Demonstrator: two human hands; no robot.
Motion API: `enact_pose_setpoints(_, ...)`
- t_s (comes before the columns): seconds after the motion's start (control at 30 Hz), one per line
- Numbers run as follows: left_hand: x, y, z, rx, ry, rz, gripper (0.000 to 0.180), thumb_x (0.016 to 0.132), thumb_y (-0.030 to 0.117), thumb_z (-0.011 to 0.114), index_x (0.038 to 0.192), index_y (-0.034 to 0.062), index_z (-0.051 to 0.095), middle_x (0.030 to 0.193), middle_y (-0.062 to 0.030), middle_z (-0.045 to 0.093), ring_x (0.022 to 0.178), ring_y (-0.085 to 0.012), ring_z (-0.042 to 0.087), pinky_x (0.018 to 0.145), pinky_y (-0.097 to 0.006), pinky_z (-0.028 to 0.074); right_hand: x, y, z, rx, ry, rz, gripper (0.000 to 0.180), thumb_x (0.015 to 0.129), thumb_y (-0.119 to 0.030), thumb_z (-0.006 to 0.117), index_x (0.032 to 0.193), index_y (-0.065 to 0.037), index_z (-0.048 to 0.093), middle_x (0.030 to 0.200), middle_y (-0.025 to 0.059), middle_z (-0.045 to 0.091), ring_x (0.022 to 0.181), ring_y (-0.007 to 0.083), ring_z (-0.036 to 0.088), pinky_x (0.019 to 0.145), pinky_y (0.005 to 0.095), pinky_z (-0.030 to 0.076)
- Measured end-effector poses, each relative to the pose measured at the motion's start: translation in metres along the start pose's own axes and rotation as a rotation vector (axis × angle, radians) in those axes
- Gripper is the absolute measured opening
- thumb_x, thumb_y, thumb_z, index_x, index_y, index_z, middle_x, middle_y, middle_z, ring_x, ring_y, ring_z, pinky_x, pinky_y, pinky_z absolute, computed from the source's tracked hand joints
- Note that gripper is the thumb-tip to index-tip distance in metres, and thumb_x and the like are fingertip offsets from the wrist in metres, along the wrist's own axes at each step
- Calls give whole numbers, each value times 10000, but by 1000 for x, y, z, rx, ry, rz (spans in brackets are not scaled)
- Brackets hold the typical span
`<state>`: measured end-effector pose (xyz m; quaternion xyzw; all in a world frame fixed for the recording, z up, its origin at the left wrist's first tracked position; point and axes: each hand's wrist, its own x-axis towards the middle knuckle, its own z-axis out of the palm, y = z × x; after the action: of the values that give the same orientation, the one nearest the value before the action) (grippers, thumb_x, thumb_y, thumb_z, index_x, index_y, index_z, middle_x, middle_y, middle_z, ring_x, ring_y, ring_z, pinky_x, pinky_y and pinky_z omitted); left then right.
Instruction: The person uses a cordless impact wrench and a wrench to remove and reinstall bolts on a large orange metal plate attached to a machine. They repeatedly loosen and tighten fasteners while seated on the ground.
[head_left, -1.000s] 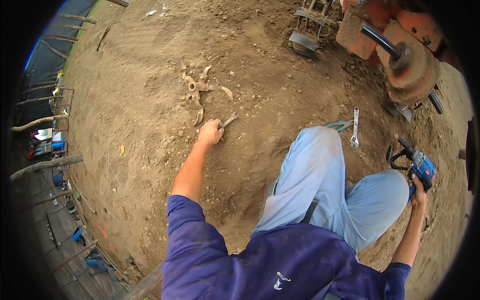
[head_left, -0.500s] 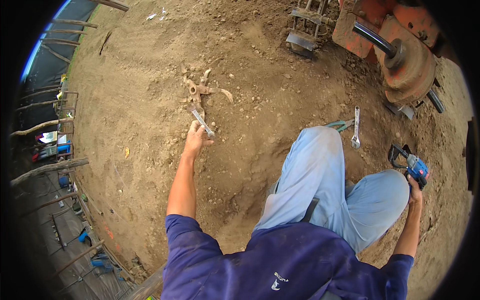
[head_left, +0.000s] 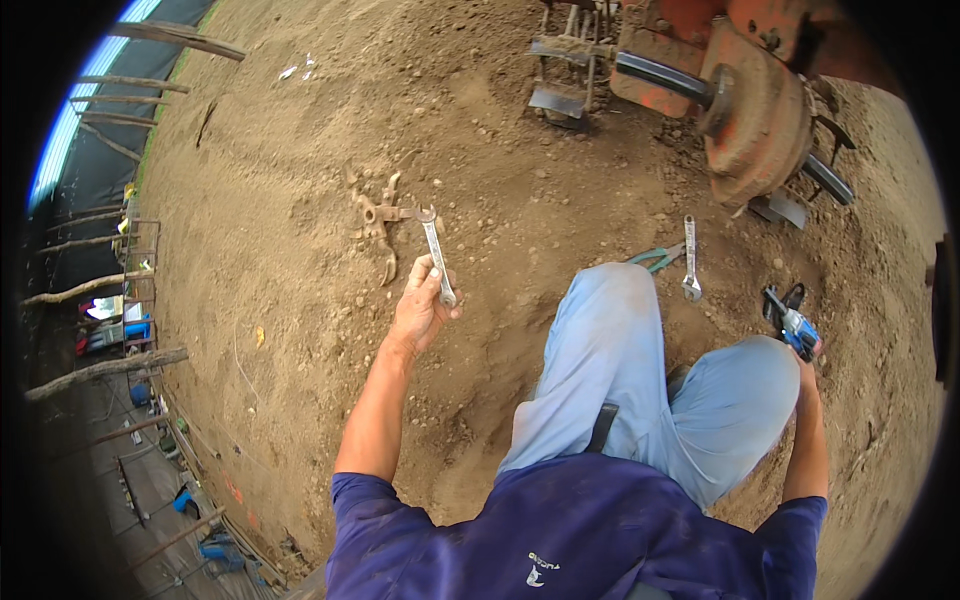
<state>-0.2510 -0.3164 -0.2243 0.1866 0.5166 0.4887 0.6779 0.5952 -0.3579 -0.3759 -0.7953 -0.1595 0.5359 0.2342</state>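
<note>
My left hand is closed around the lower part of a silver combination wrench, whose open jaw points away from me. Beyond it on the soil lies a rusty hub with curved tiller blades; the wrench's jaw overlaps one blade in the picture, and I cannot tell whether they touch. At my right knee, my right hand grips a blue and black cordless power tool, its fingers partly hidden by the knee and tool. An adjustable wrench and green-handled pliers lie on the ground beyond my knees.
A soil-caked orange machine with a protruding shaft and metal blades stands at the far right. Along the left run wooden poles and a dark sheet with assorted items. Loose dirt and small stones cover the ground.
My left hand has drawn the wrench to the right and turned it more upright. The view has shifted, moving the orange machine leftward in the picture. My right hand still holds the power tool.
</note>
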Motion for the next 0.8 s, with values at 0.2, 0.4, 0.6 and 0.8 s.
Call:
enact_pose_setpoints(0.2,2,-8,110,312,-197,-198,286,1145,318,578,1329,112,506,929,-45,618,763,-164,622,613,-339,536,-152,-145,26,-726,118,-659,235,940,-129,748,1110,33,744,862,134,768,746,218,717,714,366,562)
enact_pose_setpoints(0.4,-10,4,240,649,-708,-330,268,1161,273,548,1320,60,587,919,-28,624,727,-123,592,629,-302,519,-308,-283,147,-698,-342,-1769,537,823,-291,897,1270,-61,710,1123,124,769,1068,349,737,939,475,601)
enact_pose_setpoints(0.6,-6,17,314,601,-885,-205,302,1152,302,576,1218,25,677,884,-29,638,729,-98,582,619,-271,505,-322,-308,201,-1048,-499,-1774,597,863,-295,840,1385,-95,632,1011,110,766,894,334,746,769,448,615)
enact_pose_setpoints(0.8,-2,-2,333,38,-524,-264,635,1133,583,469,1224,-7,687,960,-100,710,848,-170,647,679,-336,543,-308,-285,178,-846,-510,-1301,467,928,-108,785,1376,-103,652,1108,173,778,1001,372,766,795,476,619)
